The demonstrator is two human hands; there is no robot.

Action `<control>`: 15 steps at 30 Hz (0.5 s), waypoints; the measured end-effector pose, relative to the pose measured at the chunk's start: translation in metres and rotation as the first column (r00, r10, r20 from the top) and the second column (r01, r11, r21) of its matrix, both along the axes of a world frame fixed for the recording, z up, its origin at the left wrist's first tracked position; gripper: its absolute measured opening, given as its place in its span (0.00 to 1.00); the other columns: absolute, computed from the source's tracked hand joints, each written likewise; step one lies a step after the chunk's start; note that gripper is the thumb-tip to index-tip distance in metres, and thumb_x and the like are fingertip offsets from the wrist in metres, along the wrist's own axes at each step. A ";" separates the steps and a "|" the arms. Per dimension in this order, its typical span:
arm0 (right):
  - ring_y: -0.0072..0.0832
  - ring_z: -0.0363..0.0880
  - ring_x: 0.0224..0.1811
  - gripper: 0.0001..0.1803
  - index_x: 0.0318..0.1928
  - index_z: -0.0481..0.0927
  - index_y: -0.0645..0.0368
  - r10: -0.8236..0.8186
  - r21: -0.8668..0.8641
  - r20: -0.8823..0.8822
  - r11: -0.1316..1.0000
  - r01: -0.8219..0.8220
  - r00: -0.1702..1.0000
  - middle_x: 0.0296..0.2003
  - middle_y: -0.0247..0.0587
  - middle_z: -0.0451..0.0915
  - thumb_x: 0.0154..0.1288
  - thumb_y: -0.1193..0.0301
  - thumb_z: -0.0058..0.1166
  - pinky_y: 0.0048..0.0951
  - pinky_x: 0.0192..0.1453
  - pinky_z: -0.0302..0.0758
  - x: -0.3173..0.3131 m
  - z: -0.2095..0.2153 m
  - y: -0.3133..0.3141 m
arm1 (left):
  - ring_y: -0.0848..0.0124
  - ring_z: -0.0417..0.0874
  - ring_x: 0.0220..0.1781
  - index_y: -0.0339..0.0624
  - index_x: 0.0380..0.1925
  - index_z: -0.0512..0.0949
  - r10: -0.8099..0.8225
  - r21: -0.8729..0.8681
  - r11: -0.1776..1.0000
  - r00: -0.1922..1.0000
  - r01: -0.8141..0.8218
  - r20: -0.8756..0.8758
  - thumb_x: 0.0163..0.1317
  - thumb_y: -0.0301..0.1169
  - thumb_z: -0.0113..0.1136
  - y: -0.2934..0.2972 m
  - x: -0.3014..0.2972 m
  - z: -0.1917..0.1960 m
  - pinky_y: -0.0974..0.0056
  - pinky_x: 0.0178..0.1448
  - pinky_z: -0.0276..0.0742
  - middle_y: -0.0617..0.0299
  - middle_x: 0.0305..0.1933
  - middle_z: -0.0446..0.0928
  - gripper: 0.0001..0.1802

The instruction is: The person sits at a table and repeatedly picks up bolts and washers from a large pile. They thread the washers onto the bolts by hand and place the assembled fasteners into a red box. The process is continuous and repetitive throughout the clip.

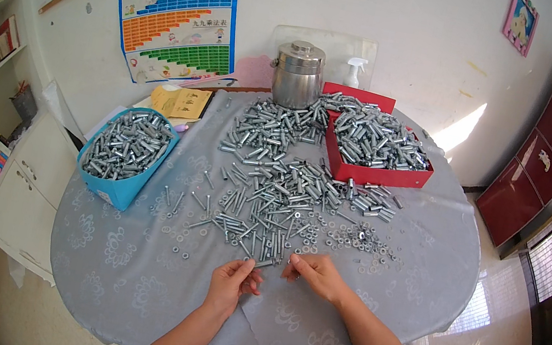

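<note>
My two bare hands work at the near edge of a spread of metal fasteners on a cloth-covered table [143, 297]. The thumb and forefinger of my left hand [227, 286] are pinched together, apparently on the near end of a silver bolt [264, 263], which lies just in front of the loose bolts [229, 227]. My right hand [318, 276] is just beside its far end, fingers curled; whether they clamp anything I cannot tell.

The bolt is probably stiff and not fragile, light singly, though the filled blue bin [116, 190] and red box [384, 178] are likely heavy. Its smooth, round shank probably rolls and slips, so the surest hold is a fingertip pinch across the middle, or at one end where the other must stay free. The washers [312, 237], flat and thin, are likely harder to lift and best taken by the rim.
</note>
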State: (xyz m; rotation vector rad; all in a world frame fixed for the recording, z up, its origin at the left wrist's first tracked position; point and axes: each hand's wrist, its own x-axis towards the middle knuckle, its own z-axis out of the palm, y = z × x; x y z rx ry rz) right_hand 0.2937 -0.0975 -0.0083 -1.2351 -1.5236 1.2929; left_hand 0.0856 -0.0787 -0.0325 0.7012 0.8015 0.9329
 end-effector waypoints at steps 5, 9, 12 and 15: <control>0.19 0.71 0.29 0.20 0.38 0.78 0.66 -0.113 0.070 -0.041 0.991 0.115 0.993 0.26 0.33 0.74 0.69 0.62 0.39 0.21 0.37 0.70 -0.011 0.010 -0.002 | 0.76 0.75 0.21 0.35 0.28 0.75 0.017 0.005 1.000 1.000 -0.017 0.002 0.60 0.33 0.55 0.001 -0.001 -0.001 0.67 0.26 0.78 0.57 0.25 0.77 0.10; 0.19 0.71 0.28 0.20 0.37 0.79 0.65 -0.092 0.023 -0.074 0.995 0.094 0.993 0.23 0.32 0.74 0.69 0.61 0.41 0.21 0.35 0.69 -0.004 0.000 0.000 | 0.75 0.75 0.21 0.35 0.28 0.75 0.021 0.001 1.000 1.000 -0.021 -0.011 0.60 0.33 0.56 0.000 0.001 0.000 0.67 0.25 0.78 0.57 0.25 0.77 0.10; 0.19 0.71 0.28 0.20 0.36 0.79 0.65 -0.088 0.021 -0.073 0.996 0.090 0.993 0.23 0.32 0.74 0.68 0.60 0.41 0.22 0.34 0.69 -0.005 0.001 0.001 | 0.75 0.75 0.21 0.35 0.28 0.75 0.028 -0.007 1.000 1.000 -0.028 -0.009 0.60 0.33 0.56 -0.001 0.001 0.001 0.66 0.25 0.78 0.57 0.25 0.77 0.10; 0.18 0.71 0.28 0.20 0.35 0.78 0.65 -0.035 -0.003 0.010 0.999 0.035 0.999 0.24 0.33 0.75 0.68 0.60 0.41 0.22 0.34 0.69 -0.005 0.004 -0.001 | 0.75 0.75 0.21 0.35 0.28 0.75 0.042 -0.010 0.999 0.999 -0.042 -0.014 0.59 0.33 0.56 -0.001 0.000 0.002 0.66 0.25 0.78 0.57 0.26 0.77 0.10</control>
